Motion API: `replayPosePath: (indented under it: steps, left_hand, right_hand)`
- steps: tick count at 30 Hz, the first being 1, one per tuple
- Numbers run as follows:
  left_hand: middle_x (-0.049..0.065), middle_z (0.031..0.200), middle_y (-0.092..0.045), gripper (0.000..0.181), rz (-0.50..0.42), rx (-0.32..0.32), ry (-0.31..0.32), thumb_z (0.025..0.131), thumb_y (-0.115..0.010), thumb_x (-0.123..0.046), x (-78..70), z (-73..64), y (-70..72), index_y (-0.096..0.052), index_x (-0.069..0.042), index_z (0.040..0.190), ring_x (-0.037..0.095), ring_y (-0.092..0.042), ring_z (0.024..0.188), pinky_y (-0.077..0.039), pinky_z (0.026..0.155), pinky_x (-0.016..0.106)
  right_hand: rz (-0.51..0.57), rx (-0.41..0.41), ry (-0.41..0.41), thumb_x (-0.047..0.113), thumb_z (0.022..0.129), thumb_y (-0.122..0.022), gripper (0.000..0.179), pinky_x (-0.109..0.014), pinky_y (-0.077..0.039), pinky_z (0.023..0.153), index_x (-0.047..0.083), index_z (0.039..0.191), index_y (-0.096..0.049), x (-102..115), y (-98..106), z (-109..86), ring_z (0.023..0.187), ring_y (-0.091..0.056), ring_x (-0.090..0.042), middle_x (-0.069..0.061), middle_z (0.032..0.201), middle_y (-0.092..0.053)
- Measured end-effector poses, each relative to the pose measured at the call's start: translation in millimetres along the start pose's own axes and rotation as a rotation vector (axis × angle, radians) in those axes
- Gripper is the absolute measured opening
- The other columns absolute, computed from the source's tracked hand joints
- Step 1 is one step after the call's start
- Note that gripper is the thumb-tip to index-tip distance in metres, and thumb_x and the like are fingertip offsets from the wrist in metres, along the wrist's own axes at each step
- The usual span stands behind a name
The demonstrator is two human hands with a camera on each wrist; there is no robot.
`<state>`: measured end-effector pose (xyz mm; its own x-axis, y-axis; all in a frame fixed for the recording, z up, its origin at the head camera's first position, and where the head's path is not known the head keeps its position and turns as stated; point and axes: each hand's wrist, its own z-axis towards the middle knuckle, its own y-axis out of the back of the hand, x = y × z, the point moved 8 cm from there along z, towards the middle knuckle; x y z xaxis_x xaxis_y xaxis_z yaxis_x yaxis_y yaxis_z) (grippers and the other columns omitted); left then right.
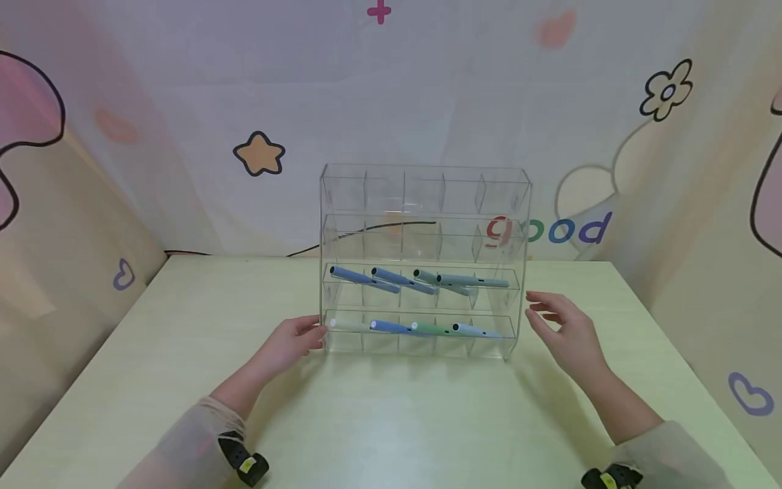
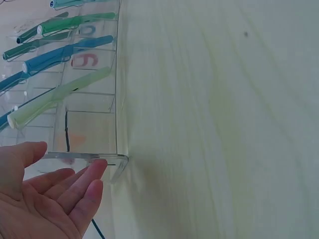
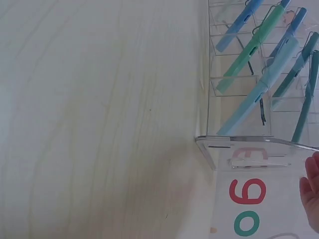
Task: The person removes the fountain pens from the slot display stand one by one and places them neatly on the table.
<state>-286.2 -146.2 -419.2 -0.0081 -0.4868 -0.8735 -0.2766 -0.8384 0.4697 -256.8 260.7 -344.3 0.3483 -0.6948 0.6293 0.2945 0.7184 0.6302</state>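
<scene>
A clear acrylic pen rack (image 1: 421,217) with stepped, divided tiers stands upright on the table. Its lowest tier holds a pale green pen (image 1: 349,325), a blue pen (image 1: 391,327), a green pen (image 1: 430,329) and a light blue pen (image 1: 476,331). On the tier above lie two blue pens (image 1: 364,279) and two grey-green pens (image 1: 473,280), all slanted. My left hand (image 1: 297,341) is at the rack's lower left side, loosely bent fingertips right at the side panel (image 2: 79,156). Beside the right panel, my right hand (image 1: 565,333) is held with relaxed fingers and nothing in them.
The rack's two upper tiers hold no pens. A pale wooden table (image 1: 379,421) extends in front and to both sides. Behind it hangs a printed cloth (image 1: 427,102) with a star, a flower and the word "good", which shows partly through the rack.
</scene>
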Motion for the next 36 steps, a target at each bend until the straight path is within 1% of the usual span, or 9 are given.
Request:
replayPosePath:
  steps: [7,11,13,16,20,24,27,31,36]
  left_hand:
    - [0.028,0.127,-0.051,0.049,0.022,-0.030,0.002,0.098,-0.047,-0.026,-3.1,1.6,-1.0,-0.044,0.012,0.130,0.033,-0.062,0.100,-0.050,0.084,0.043]
    - [0.028,0.126,-0.052,0.046,0.032,-0.034,0.014,0.098,-0.047,-0.024,-5.6,2.5,-1.3,-0.048,0.012,0.127,0.034,-0.062,0.100,-0.050,0.084,0.043]
    - [0.028,0.126,-0.052,0.045,0.027,-0.028,0.028,0.098,-0.046,-0.023,-6.3,2.2,-2.2,-0.048,0.012,0.127,0.034,-0.061,0.101,-0.050,0.084,0.043]
    - [0.028,0.127,-0.051,0.045,0.016,-0.020,0.048,0.098,-0.046,-0.022,-7.0,1.4,-3.3,-0.047,0.012,0.128,0.035,-0.060,0.103,-0.050,0.083,0.043]
    - [0.029,0.128,-0.050,0.044,0.007,-0.018,0.057,0.098,-0.046,-0.020,-6.8,1.4,-4.1,-0.047,0.012,0.127,0.036,-0.060,0.102,-0.052,0.079,0.041]
    - [0.030,0.128,-0.049,0.043,-0.001,-0.008,0.056,0.098,-0.046,-0.019,-5.8,2.7,-5.4,-0.047,0.013,0.127,0.037,-0.060,0.103,-0.053,0.076,0.040]
    - [0.030,0.128,-0.048,0.043,-0.002,-0.005,0.051,0.098,-0.046,-0.018,-5.9,3.6,-5.8,-0.047,0.013,0.127,0.038,-0.060,0.103,-0.053,0.076,0.040]
    - [0.030,0.128,-0.048,0.043,0.003,-0.011,0.056,0.098,-0.046,-0.018,-5.4,3.2,-4.7,-0.047,0.013,0.127,0.037,-0.060,0.102,-0.053,0.075,0.039]
    - [0.030,0.128,-0.049,0.043,0.000,-0.020,0.064,0.098,-0.047,-0.019,-4.7,1.8,-4.0,-0.047,0.013,0.127,0.036,-0.061,0.101,-0.053,0.075,0.038]
  right_hand:
    - [0.058,-0.032,0.027,0.006,0.090,-0.060,0.026,-0.008,-0.042,0.080,0.000,0.115,-0.061,9,-5,1.8,0.092,-0.052,0.005,-0.012,0.109,-0.062]
    - [0.094,-0.029,0.046,0.005,0.089,-0.061,0.025,-0.009,-0.043,0.080,-0.001,0.113,-0.062,15,-10,5.4,0.091,-0.052,0.008,-0.012,0.107,-0.063]
    - [0.104,-0.023,0.046,0.004,0.089,-0.062,0.024,-0.010,-0.044,0.081,-0.001,0.112,-0.063,17,-14,8.4,0.091,-0.053,0.005,-0.012,0.107,-0.063]
    - [0.109,-0.006,0.046,0.005,0.088,-0.063,0.024,-0.010,-0.044,0.081,0.000,0.112,-0.063,21,-21,15.4,0.092,-0.056,-0.004,-0.011,0.106,-0.063]
    - [0.104,0.007,0.079,0.006,0.087,-0.065,0.027,-0.014,-0.045,0.081,0.001,0.113,-0.064,30,-29,27.2,0.095,-0.059,-0.018,-0.010,0.108,-0.063]
    - [0.073,-0.013,0.141,0.004,0.083,-0.068,0.029,-0.029,-0.051,0.079,0.002,0.112,-0.065,43,-33,36.3,0.094,-0.061,-0.021,-0.009,0.106,-0.064]
    - [0.056,-0.007,0.167,0.004,0.082,-0.069,0.028,-0.040,-0.052,0.077,0.002,0.110,-0.066,49,-37,40.8,0.094,-0.061,-0.023,-0.009,0.104,-0.065]
    - [0.065,0.054,0.167,0.006,0.083,-0.069,0.028,-0.045,-0.051,0.080,0.001,0.111,-0.066,54,-45,45.6,0.101,-0.059,-0.026,-0.011,0.108,-0.064]
    - [0.040,0.133,0.162,0.007,0.082,-0.070,0.031,-0.046,-0.048,0.084,0.003,0.112,-0.066,56,-53,49.4,0.104,-0.057,-0.027,-0.011,0.113,-0.063]
